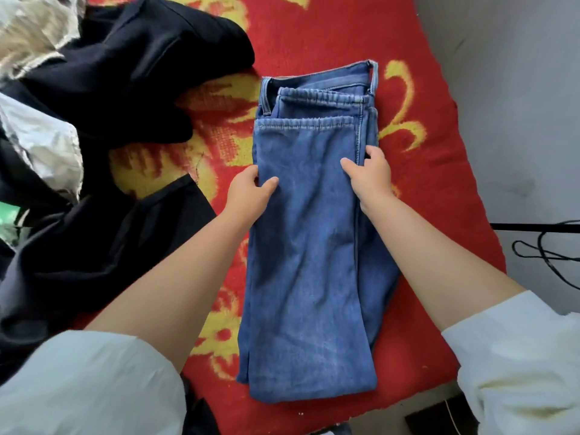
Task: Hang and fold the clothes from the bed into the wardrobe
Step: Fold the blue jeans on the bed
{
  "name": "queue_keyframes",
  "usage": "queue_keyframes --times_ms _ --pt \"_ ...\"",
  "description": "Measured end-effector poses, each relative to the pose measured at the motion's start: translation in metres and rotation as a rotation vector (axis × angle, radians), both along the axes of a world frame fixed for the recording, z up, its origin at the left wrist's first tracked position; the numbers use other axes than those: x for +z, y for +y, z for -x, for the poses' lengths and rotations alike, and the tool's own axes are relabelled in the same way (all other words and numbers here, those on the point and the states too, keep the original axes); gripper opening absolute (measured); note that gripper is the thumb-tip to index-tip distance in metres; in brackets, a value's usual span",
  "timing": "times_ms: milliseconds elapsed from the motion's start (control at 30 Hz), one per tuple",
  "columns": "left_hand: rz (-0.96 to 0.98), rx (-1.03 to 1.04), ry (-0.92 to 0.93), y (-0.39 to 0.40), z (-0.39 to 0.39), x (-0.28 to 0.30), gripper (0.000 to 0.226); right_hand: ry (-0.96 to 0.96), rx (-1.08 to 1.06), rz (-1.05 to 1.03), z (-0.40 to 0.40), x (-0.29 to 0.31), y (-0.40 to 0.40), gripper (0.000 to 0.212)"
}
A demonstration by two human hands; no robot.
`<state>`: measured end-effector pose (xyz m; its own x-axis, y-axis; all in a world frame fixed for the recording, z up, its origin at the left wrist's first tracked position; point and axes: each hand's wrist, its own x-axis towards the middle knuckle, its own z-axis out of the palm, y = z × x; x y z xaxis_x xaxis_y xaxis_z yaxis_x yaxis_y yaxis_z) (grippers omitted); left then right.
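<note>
1. A pair of blue jeans (309,246) is laid lengthwise on a red and yellow blanket (417,189), folded into a long narrow stack, with the waistband at the far end and the fold nearest the person.
2. The left edge of the jeans is gripped by the left hand (248,193): the thumb is laid on top of the cloth, and the fingers are curled round the edge and tucked under it, so how they lie below cannot be told.
3. The right edge is gripped by the right hand (370,174) at about the same height: the thumb is pressed on top, and the fingers are curled over the seam and hidden in part by the layers.
4. Both forearms are bare, and white sleeves (94,381) are pushed up towards the elbows.
5. A heap of dark clothes (125,73) is spread over the left of the bed, with a silvery garment (40,142) mixed into it; a strip of bare blanket is left between the heap and the left edge of the jeans.
6. More open blanket is seen to the right of the jeans, up to the bed's right edge.
7. Beyond that edge a grey floor (518,105) is visible, with black cables (546,249) lying on it.
8. The near end of the jeans is placed close to the front edge of the bed.
</note>
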<state>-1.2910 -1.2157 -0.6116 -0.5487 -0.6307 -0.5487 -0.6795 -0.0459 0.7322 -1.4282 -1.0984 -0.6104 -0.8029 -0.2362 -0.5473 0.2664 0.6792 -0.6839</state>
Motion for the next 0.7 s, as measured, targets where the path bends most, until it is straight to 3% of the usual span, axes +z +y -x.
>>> queue_keyframes --times_ms 100,200,300,400,467,600,700 --pt "0.116 0.003 0.132 -0.006 0.010 0.011 0.007 0.163 0.104 0.050 0.012 0.014 -0.004 0.025" --pt "0.213 0.043 0.317 -0.015 0.022 0.028 0.009 0.313 0.059 0.193 0.031 0.033 -0.008 0.018" --pt "0.233 -0.008 0.228 -0.032 0.046 0.021 0.009 0.342 0.045 0.098 0.052 0.032 -0.018 0.016" --pt "-0.018 -0.031 0.018 -0.032 0.049 -0.001 0.020 0.215 0.193 -0.123 0.042 0.015 -0.011 0.049" --pt "-0.153 -0.060 -0.036 -0.021 0.036 -0.008 0.007 0.228 0.280 -0.162 0.029 0.008 -0.003 0.066" --pt "-0.080 -0.119 -0.072 -0.008 0.013 -0.010 0.009 0.171 0.149 -0.101 0.034 0.013 -0.007 0.079" --pt "-0.156 -0.140 -0.058 -0.002 0.007 -0.007 0.009 0.202 0.217 -0.089 0.039 0.017 -0.016 0.078"
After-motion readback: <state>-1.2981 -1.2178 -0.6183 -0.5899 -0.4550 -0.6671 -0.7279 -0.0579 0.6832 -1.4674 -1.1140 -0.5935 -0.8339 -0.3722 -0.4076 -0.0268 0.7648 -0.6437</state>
